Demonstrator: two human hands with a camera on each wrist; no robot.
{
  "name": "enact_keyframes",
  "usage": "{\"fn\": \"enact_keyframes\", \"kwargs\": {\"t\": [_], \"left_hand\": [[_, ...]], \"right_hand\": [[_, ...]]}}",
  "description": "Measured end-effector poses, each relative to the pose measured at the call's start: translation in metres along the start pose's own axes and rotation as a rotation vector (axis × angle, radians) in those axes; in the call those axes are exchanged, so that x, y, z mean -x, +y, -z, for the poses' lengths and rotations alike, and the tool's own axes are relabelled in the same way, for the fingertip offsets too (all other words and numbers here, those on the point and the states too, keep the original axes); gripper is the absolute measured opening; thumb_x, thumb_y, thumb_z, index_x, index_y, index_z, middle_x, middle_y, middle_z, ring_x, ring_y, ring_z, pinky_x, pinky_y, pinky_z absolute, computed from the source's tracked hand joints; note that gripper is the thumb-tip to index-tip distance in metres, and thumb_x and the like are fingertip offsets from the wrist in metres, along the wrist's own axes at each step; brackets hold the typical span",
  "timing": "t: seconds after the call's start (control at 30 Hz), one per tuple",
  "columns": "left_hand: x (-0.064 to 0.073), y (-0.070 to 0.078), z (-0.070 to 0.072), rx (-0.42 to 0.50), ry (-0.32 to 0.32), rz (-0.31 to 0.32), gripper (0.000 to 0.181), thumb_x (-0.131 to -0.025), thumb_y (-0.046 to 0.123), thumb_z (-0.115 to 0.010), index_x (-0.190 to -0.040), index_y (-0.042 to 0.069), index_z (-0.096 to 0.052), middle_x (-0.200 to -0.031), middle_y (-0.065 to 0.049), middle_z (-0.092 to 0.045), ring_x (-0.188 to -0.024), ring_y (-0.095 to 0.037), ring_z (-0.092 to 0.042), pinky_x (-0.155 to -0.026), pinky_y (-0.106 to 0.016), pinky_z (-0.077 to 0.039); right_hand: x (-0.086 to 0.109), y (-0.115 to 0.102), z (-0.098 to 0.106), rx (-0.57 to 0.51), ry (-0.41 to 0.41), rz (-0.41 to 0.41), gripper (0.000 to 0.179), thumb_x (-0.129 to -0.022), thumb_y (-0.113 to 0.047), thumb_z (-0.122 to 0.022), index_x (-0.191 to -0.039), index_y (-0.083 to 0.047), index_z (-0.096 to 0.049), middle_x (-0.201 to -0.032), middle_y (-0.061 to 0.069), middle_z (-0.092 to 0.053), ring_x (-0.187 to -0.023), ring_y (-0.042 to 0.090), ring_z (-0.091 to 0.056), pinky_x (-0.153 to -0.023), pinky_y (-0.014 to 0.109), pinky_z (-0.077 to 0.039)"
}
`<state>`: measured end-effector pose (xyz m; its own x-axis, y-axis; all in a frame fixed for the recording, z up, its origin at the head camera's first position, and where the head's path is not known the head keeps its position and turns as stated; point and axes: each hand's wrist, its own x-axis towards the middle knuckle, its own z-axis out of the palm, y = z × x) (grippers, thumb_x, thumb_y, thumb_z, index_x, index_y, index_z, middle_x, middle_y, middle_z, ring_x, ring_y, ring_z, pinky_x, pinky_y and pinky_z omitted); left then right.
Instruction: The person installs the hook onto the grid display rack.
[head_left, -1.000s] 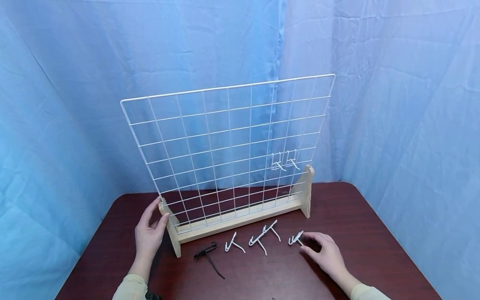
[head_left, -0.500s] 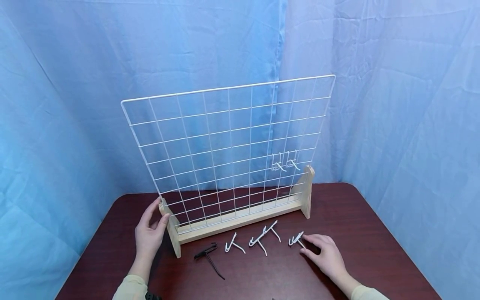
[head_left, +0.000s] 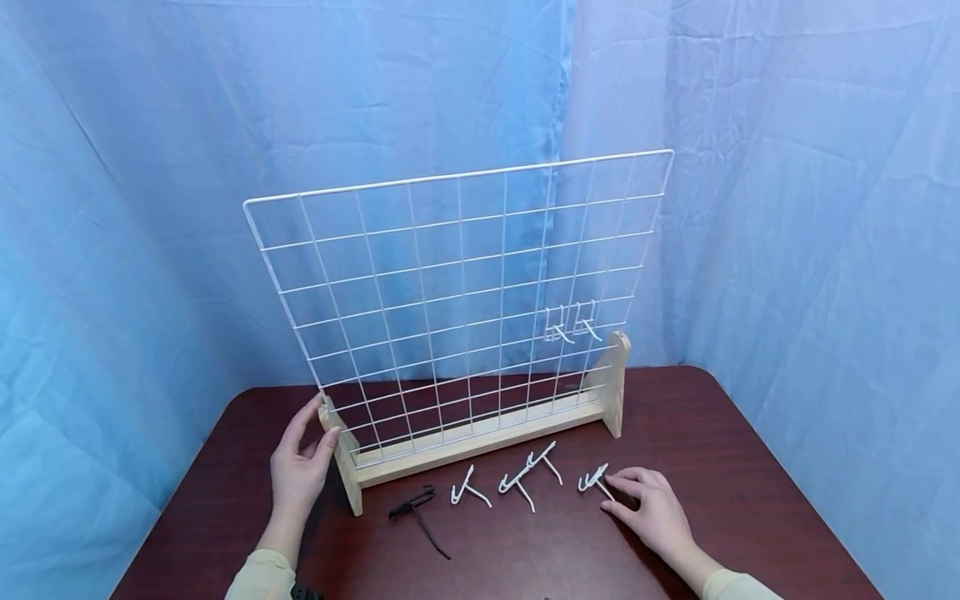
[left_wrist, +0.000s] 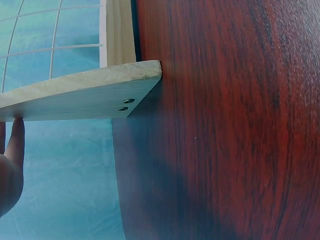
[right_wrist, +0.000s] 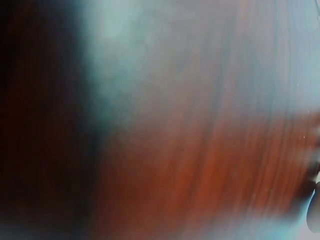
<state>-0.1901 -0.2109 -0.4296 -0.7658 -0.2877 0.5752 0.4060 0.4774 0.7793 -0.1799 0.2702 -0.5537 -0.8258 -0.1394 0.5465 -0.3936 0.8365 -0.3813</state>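
In the head view, my left hand (head_left: pixel 298 467) grips the left end of a wooden stand (head_left: pixel 480 444), thumb in front and fingers behind its side board (left_wrist: pixel 100 92). A white wire grid panel (head_left: pixel 459 293) stands upright in that stand. My right hand (head_left: pixel 656 512) is low over the table beside a white display hook (head_left: pixel 594 478). Its thumb and forefinger are parted around the hook's prong, and a gap shows between them. The right wrist view is mostly blurred tabletop, with a bit of finger (right_wrist: pixel 314 215) at the edge.
Three more white hooks (head_left: pixel 516 483) and a black hook (head_left: pixel 416 508) lie in front of the stand on the dark red wooden table (head_left: pixel 720 467). Two white hooks (head_left: pixel 573 325) hang low on the grid's right side. Blue curtains (head_left: pixel 810 250) enclose the table behind and at the sides.
The right hand's fingertips have slid slightly down and away from the hook, and more of its prong shows. The hook barely moves. My left hand stays put.
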Motion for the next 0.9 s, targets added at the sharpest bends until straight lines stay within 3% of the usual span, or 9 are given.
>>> {"fn": "enact_keyframes", "kwargs": {"t": [0.43, 0.9], "left_hand": [[0.0002, 0.0, -0.0001, -0.011, -0.001, 0.002, 0.054, -0.082, -0.016, -0.07, -0.134, -0.006, -0.056, -0.13, -0.027, -0.057, -0.111, 0.013, -0.048, -0.082, -0.006, -0.044], [-0.0005, -0.0038, -0.0014, -0.007, 0.009, -0.028, 0.054, -0.081, -0.016, -0.07, -0.133, -0.006, -0.057, -0.131, -0.027, -0.057, -0.112, 0.013, -0.049, -0.081, -0.006, -0.045]], "right_hand": [[-0.0014, -0.0012, -0.0002, 0.0, 0.03, 0.025, 0.037, -0.059, -0.015, -0.094, -0.094, -0.011, -0.081, -0.091, -0.004, -0.065, -0.089, 0.022, -0.057, -0.074, 0.034, -0.044], [-0.0043, -0.0017, -0.0017, -0.013, 0.039, -0.01, 0.027, -0.062, -0.008, -0.091, -0.087, -0.013, -0.081, -0.087, -0.005, -0.065, -0.086, 0.021, -0.057, -0.074, 0.034, -0.044]]}}
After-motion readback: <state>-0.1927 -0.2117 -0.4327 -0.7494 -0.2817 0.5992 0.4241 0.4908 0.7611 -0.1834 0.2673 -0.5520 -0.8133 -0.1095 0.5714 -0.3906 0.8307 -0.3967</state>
